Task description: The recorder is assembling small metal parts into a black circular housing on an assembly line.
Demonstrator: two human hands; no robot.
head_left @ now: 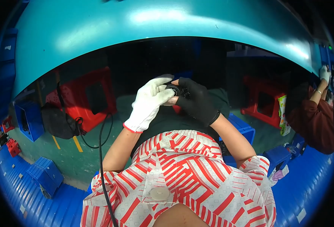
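Note:
Both hands meet over my lap, in front of the bench edge. My left hand [148, 100], in a white knit glove with a red cuff, pinches a small round black part [172, 90] with a pale toothed or spoked inside. From the other side my right hand [198, 100], in a black glove with bare fingertips, grips the same part between thumb and index finger. The fingers cover much of its rim, so its exact kind does not show.
A glossy teal bench top [167, 22] curves across the far side. Red stools [104, 81] stand left and right. Blue crates [45, 176] sit on the floor. A black cable [100, 159] hangs by my left arm. At far right a co-worker's gloved hand [324, 74] shows.

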